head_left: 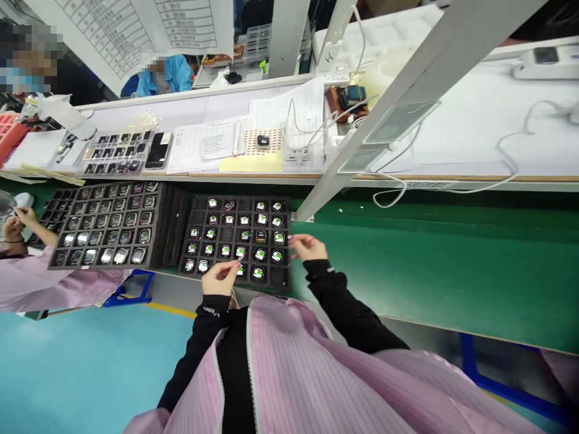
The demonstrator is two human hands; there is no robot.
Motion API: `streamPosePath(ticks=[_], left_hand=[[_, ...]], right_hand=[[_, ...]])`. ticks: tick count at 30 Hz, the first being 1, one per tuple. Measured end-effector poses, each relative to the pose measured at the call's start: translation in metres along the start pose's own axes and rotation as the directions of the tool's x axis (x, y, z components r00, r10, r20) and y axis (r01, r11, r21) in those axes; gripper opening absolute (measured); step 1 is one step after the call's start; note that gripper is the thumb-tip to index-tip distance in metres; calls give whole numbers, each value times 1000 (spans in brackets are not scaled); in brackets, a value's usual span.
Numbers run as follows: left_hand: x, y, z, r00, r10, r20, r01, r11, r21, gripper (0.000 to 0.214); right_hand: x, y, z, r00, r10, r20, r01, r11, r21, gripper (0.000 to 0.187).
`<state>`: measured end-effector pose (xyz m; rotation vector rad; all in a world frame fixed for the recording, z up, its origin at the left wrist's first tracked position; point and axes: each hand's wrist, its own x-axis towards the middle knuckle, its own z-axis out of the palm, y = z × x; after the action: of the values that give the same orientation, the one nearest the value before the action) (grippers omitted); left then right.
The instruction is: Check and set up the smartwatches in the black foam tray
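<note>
A black foam tray point(286, 278) with several small square watch-like devices in its cells lies on the green bench in front of me. My left hand point(220, 276) is at the tray's near edge, fingers pinched on one small device point(240, 260). My right hand point(308, 247) hovers just off the tray's right edge, fingers curled loosely together; whether anything is between them is not visible.
A second, larger foam tray point(156, 224) of devices sits to the left. A co-worker's hand point(17, 224) and pink sleeve are at far left. A slanted white frame post point(362, 144) crosses the bench. Papers, a phone point(158, 150) and cables lie on the raised shelf.
</note>
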<state>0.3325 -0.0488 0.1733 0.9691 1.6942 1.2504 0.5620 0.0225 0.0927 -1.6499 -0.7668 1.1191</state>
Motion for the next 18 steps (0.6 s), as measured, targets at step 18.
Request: streamPosePath(ticks=[18], left_hand=[[-5, -46, -19, 963, -243, 120, 249, 968, -41, 41]], right_hand=[[88, 10, -59, 948, 319, -20, -320, 947, -40, 12]])
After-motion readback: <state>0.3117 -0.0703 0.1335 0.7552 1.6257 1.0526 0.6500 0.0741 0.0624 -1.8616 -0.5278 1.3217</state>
